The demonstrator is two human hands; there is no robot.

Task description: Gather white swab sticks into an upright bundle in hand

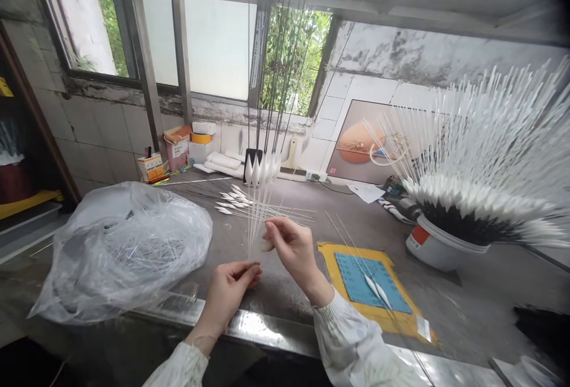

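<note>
A bundle of thin stems with white spindle-shaped heads [263,168] stands upright above the table, dark wires rising from its top. My left hand [234,286] is closed in a pinch at the lower ends of the stems. Higher up and to the right, my right hand [289,244] has its fingers pinched together beside the stems; whatever lies between those fingertips is too small to make out. Behind the bundle, several loose white-headed stems [234,199] lie on the grey table [307,197].
A clear plastic bag of thin strands [133,244] lies at the left. To the right, two white-headed stems [377,293] rest on a blue sheet [347,274] over a yellow cloth [329,251]. Beyond stands a white bucket [445,250] of many similar stems. A phone [247,156] leans at the back.
</note>
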